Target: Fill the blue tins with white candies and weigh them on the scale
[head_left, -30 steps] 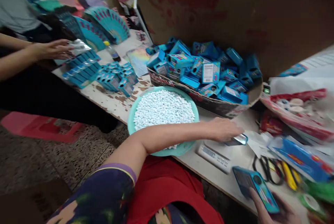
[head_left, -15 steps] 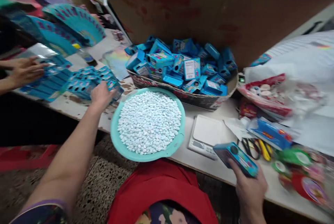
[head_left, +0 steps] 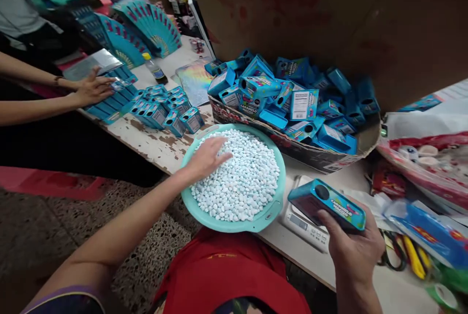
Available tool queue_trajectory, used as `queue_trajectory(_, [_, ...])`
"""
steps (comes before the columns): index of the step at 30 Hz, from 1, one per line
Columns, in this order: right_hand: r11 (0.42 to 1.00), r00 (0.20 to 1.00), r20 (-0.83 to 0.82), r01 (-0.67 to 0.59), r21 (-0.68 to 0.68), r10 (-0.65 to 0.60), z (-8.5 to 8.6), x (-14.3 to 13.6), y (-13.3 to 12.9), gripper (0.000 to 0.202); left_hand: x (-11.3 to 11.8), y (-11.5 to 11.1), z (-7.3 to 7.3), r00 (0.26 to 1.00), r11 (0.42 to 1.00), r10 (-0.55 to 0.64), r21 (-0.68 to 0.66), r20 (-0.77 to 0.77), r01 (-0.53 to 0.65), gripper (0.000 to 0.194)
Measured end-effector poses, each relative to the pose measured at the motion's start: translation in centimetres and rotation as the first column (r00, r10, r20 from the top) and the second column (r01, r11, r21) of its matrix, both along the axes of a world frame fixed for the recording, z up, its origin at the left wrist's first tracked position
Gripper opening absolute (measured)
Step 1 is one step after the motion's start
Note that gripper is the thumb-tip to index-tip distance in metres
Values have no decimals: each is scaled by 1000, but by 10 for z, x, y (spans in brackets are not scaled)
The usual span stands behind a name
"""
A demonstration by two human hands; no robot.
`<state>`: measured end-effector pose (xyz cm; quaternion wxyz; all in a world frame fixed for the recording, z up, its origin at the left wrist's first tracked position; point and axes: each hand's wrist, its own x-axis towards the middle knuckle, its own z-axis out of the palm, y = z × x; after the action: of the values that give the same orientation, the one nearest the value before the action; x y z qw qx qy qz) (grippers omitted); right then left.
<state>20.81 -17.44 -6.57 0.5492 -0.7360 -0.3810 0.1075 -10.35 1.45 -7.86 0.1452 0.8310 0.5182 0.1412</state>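
My left hand (head_left: pixel 209 158) is over the left part of a turquoise basin (head_left: pixel 188 206) full of small pale blue-white candies (head_left: pixel 237 185). Its thumb and fingers are apart, at or just above the candies; contact is hard to tell. In my right hand (head_left: pixel 356 241) is a blue candy box (head_left: pixel 329 206) with a dark round opening near one end. The box is held tilted over a white kitchen scale (head_left: pixel 305 231), partly hiding it. Beyond the basin on the left, several blue boxes (head_left: pixel 157 109) stand grouped upright on the table.
Behind the basin, a cardboard carton (head_left: pixel 307 155) is heaped with blue boxes. Scissors (head_left: pixel 395 250), a yellow cutter (head_left: pixel 414 258) and plastic bags crowd the right. At left, another person's hands (head_left: pixel 93 88) rest on wrapped blue boxes, near a yellow-capped bottle (head_left: pixel 155 68).
My left hand has left the grouped boxes and moved right, over the candies. My right hand still holds its box near the scale. The view has shifted left.
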Motion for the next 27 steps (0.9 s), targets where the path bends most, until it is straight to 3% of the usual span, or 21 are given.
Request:
queue_trajectory(3, [985,984,-35,-174,18,175,11,-12,18,49,21,-18,-7,989,995,-12,-103,-150,-3,59])
queue_trajectory(6, [969,967,-75,-243,41,245,15,-22,31,47,38,-24,-5,986,984,42,-164,-163,-69,60])
queue_trajectory(10, [937,928,-131,-350,5,347,17,-32,43,47,60,-26,-3,993,964,97,-242,-74,-113,46])
queue_trajectory(13, [907,905,-99,-419,-37,414,23,-38,50,47,71,-26,-8,963,935,227,-307,143,-175,35])
queue_trajectory(15, [888,890,-60,-456,-57,453,28,-40,54,46,73,-25,-11,860,886,370,-410,350,-214,31])
queue_trajectory(17, [865,868,-18,-496,-78,496,33,-42,57,46,72,-25,-9,676,806,519,-562,523,-185,31])
queue_trajectory(21, [819,818,66,-564,-103,572,40,-47,62,44,70,-29,20,299,669,692,-739,658,76,33])
queue_trajectory(23, [801,793,111,-590,-106,599,42,-54,66,43,72,-32,41,165,669,701,-720,693,184,33])
queue_trajectory(27, [761,740,180,-633,-139,648,44,-72,75,39,83,-34,73,-46,733,653,-615,756,291,30])
